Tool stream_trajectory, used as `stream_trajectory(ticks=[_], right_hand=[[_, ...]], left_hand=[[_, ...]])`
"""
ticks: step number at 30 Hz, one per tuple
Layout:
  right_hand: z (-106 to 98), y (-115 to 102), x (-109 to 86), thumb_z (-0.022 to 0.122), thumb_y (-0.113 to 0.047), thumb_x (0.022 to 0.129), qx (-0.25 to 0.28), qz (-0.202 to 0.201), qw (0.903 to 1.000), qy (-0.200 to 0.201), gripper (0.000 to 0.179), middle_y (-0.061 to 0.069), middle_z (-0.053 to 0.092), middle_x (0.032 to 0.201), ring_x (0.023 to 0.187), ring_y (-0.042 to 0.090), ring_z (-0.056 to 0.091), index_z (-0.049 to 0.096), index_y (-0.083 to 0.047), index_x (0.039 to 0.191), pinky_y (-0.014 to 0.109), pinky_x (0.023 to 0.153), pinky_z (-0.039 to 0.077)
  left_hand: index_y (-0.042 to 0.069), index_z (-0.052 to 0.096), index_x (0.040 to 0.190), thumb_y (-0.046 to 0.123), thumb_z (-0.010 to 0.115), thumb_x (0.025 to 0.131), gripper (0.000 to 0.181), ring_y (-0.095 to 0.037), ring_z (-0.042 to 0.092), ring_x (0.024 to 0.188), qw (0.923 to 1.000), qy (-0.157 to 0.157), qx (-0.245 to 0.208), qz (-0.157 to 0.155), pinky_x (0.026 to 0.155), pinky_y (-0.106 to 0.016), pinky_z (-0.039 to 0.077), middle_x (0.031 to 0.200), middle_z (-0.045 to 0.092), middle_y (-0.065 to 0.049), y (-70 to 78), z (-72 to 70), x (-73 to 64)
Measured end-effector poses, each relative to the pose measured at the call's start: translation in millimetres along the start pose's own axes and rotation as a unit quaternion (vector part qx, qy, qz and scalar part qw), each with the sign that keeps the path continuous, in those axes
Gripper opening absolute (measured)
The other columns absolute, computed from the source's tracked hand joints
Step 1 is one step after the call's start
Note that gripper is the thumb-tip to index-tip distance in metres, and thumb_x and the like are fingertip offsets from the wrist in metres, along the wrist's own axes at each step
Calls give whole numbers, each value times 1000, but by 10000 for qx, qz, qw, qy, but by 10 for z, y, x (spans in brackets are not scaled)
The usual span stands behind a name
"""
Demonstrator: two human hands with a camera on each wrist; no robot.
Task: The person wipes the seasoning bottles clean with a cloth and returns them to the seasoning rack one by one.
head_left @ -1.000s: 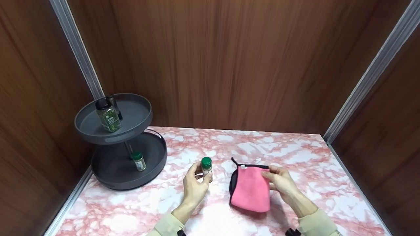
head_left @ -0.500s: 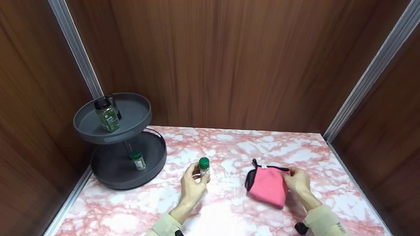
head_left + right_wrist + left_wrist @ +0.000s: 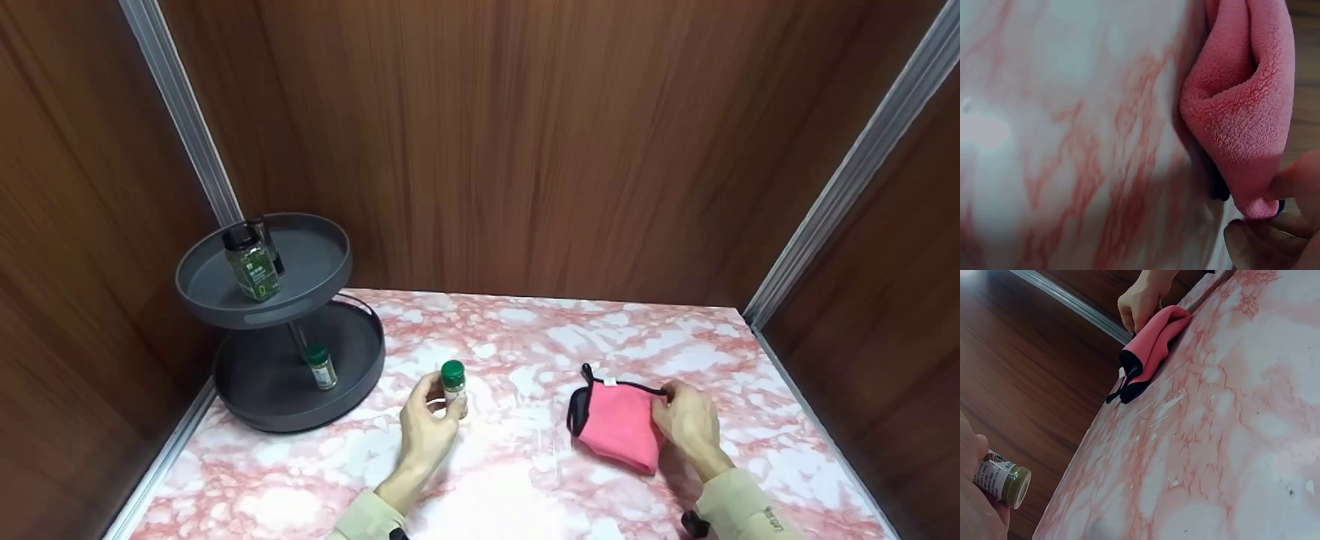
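Observation:
In the head view my left hand (image 3: 426,433) holds a small spice jar (image 3: 453,375) with a green cap, upright above the table. The left wrist view shows the jar's printed label (image 3: 995,477) and its base, with fingers around it. To the right, my right hand (image 3: 690,426) pinches the corner of a pink fleece cloth (image 3: 619,427) with black edging, a black loop and a small white tag. Seen from the right wrist, the thumb and fingers (image 3: 1241,242) grip the bunched end, and the cloth (image 3: 1241,124) hangs in folds close to the tabletop.
A dark grey two-tier round rack (image 3: 300,409) stands at the left. Its upper tray carries a green-labelled jar (image 3: 253,274) and a slim dark bottle (image 3: 271,251); another green-capped jar (image 3: 322,371) is on the lower tray. Wood panels (image 3: 480,150) enclose the marbled table (image 3: 540,330).
My right hand has moved right with the cloth, which now sits lower and more folded. My left hand has drifted slightly left with the spice jar.

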State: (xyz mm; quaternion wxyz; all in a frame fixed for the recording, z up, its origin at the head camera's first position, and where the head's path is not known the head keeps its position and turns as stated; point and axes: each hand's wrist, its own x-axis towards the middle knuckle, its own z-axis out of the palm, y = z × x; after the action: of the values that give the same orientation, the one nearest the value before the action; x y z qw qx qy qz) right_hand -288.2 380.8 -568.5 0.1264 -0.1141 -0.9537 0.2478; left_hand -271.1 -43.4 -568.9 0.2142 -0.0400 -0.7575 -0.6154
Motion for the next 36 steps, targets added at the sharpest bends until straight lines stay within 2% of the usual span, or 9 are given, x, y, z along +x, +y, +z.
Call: stream_trajectory(ticks=[5,9,14,18,22,24,26,33,36], right_hand=[[-51,-88,-68,67,-19,100,-264,-559,9968,498,33,28,80,114,106,54,75,77,4,120,71,89,58],[-70,-223,-161,69,-17,100,-401,-992,9920,668,28,26,80,110,100,51,76,77,2,118,68,84,60],[0,-494,-331,72,-15,100,-379,-1630,9834,696,25,24,79,114,98,45,76,78,-1,119,62,81,64],[110,-754,-451,81,-13,92,-185,-2571,9598,1110,22,18,79,105,91,40,77,79,-4,113,55,77,65],[262,-1034,-546,88,-14,86,-45,-3618,9198,1516,19,7,74,93,80,28,73,78,-8,100,43,68,62],[337,-1184,-582,90,-18,87,-16,-3946,9069,1477,19,4,73,93,80,23,70,78,-10,99,39,70,61],[399,-1334,-623,89,-21,90,-29,-4137,9005,1341,19,2,74,96,85,20,69,78,-11,102,37,75,62],[638,-1914,-800,81,-25,100,-5,-4251,9030,632,13,-3,73,100,91,16,68,77,-17,109,36,83,61],[786,-2187,-872,81,-27,101,22,-4453,8948,323,14,-2,74,103,94,17,69,77,-17,110,38,89,62]], left_hand=[[7,75,128,1,85,93,37,-24,77,108,9997,208,97,-21,96,-36,66,115,81,-12,-6,-132,34],[6,75,129,0,86,93,39,-25,76,106,9990,424,123,-2,95,-39,67,115,81,-14,-13,-257,66],[2,75,127,-5,86,89,40,-30,77,102,9955,898,173,240,92,-39,68,111,80,-18,-62,-464,130],[0,76,126,-6,87,88,40,-30,78,98,9909,1222,405,383,89,-36,68,110,80,-20,-126,-661,186],[-1,75,128,-4,87,89,41,-29,77,94,9846,1500,826,357,85,-26,64,111,80,-20,-172,-878,227],[0,75,128,-2,87,90,41,-28,77,93,9808,1634,999,367,83,-20,61,111,80,-21,-185,-988,252],[0,75,129,-1,87,90,40,-29,76,93,9780,1734,1106,363,81,-15,58,113,80,-21,-198,-1091,282],[-1,74,129,6,89,90,41,-27,73,96,9716,1906,1357,344,80,-8,52,115,79,-21,-220,-1417,405],[-2,74,127,7,87,91,40,-29,74,97,9681,2028,1448,269,79,-7,50,116,79,-22,-244,-1546,457]])
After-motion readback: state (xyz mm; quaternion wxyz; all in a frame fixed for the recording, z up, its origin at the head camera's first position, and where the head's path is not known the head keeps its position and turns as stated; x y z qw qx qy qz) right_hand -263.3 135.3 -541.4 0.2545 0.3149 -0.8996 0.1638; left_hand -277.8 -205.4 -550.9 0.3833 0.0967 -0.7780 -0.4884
